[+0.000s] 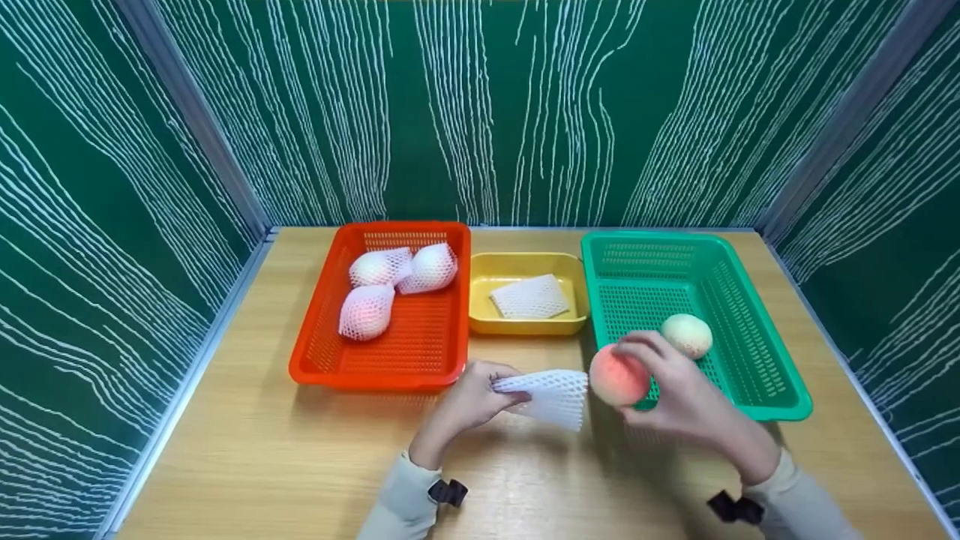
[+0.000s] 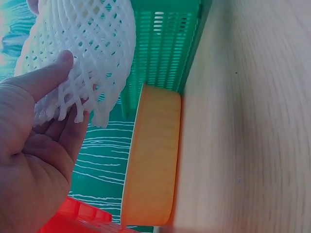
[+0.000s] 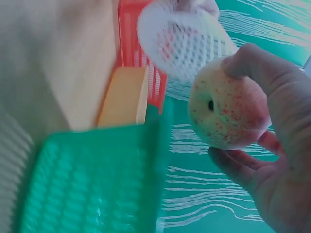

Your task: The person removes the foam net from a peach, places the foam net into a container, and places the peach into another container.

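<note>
My left hand [image 1: 474, 397] pinches one end of a white foam net sleeve [image 1: 555, 397], thumb on top in the left wrist view. The sleeve's other end, toward the right, gapes open. My right hand [image 1: 686, 394] grips a pink and cream peach [image 1: 619, 376] between thumb and fingers, right beside that open end. The right wrist view shows the peach [image 3: 231, 104] with its dark stem hollow toward the sleeve [image 3: 184, 43]. A second, paler peach [image 1: 686, 336] lies in the green basket [image 1: 772, 360], just beyond my right hand.
An orange-red basket [image 1: 420, 360] on the left holds three peaches in foam nets, one of them a netted peach [image 1: 366, 311] at the front. Between the baskets stands a yellow tray [image 1: 525, 326] with flat foam nets [image 1: 531, 297] in it. Green white-lined panels [image 1: 517, 112] enclose the table [image 1: 247, 450].
</note>
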